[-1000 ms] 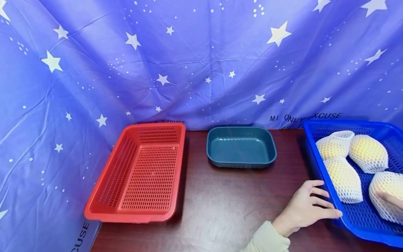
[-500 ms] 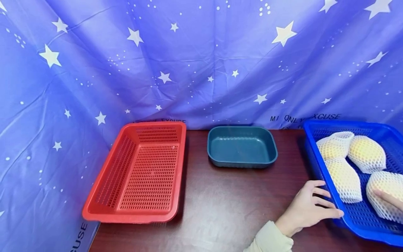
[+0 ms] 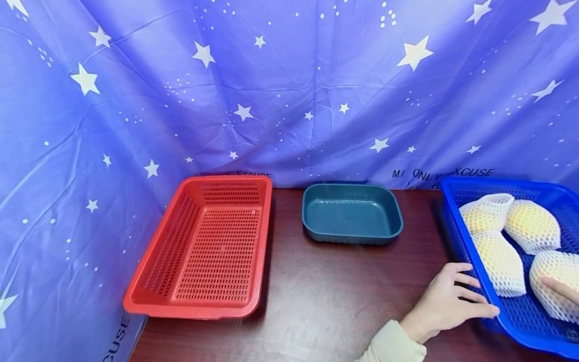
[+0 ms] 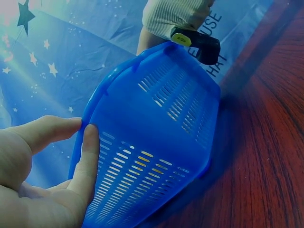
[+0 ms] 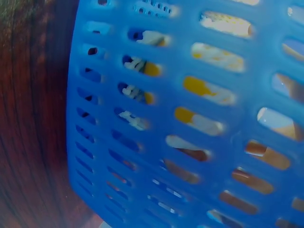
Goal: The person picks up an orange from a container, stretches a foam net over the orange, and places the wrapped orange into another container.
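Observation:
At the right of the head view stands a blue slotted basket [image 3: 513, 329] holding several yellow fruits [image 3: 534, 226], each in a white foam net. My left hand [image 3: 445, 304] holds its left rim, thumb over the edge and fingers outside. In the left wrist view that hand [image 4: 42, 175] pinches the basket rim [image 4: 102, 88] between thumb and finger. Of my right hand, one finger [image 3: 561, 290] shows, lying on the nearest netted fruit [image 3: 549, 266]; the remainder is out of frame. The basket wall [image 5: 107, 90] fills the right wrist view, with netted fruit and skin glimpsed through its slots.
A red slotted basket [image 3: 262, 241] sits at the left on the dark wooden table [image 3: 316, 286]. Between the two baskets, toward the back, is a teal rectangular tub [image 3: 353, 238]. A purple star-printed curtain [image 3: 280, 90] hangs behind and at the left.
The head view has shifted slightly, so everything appears a little farther right and lower. Both hands keep their places at the blue basket and the netted fruit.

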The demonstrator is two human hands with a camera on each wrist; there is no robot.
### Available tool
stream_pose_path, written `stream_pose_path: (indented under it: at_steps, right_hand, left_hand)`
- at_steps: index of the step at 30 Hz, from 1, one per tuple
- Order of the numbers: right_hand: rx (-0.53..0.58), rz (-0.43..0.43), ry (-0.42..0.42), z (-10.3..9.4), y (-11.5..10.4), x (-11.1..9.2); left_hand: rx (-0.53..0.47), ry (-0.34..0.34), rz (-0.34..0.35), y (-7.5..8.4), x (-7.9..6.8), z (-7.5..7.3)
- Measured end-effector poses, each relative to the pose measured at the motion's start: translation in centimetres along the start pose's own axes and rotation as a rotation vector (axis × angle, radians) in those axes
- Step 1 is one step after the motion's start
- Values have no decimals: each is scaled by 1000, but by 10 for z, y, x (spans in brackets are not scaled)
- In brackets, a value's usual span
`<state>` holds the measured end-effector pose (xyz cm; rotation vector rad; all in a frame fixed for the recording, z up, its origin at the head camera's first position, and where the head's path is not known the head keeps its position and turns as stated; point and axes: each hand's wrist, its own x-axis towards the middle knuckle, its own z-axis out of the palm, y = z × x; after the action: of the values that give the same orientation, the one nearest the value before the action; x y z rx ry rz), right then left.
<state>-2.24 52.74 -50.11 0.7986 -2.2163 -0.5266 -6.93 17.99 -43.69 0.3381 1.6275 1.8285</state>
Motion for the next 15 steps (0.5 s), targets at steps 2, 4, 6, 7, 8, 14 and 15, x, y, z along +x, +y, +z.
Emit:
stream_pose_path:
  at_steps: [2,4,6,7,8,14,15]
  right_hand:
    - [15,-17,8,6,2,-5]
    - [23,-11,17,11,3,-9]
    - [33,4,19,15,3,-11]
    - [55,19,26,17,1,-11]
    - [96,51,28,17,-1,-9]
    - [267,156,71,15,-10,7]
    - [265,163,73,15,-12,7]
  left_hand:
    - [-3,-4,-1,1,1,0]
    - [-4,-6,-2,2,1,0]
    - [-4,-7,6,3,1,-1]
    - [-4,-7,10,3,2,-1]
    - [-5,-8,14,3,2,-2]
    - [-14,-16,25,4,3,-4]
    - [-11,-14,24,4,3,-5]
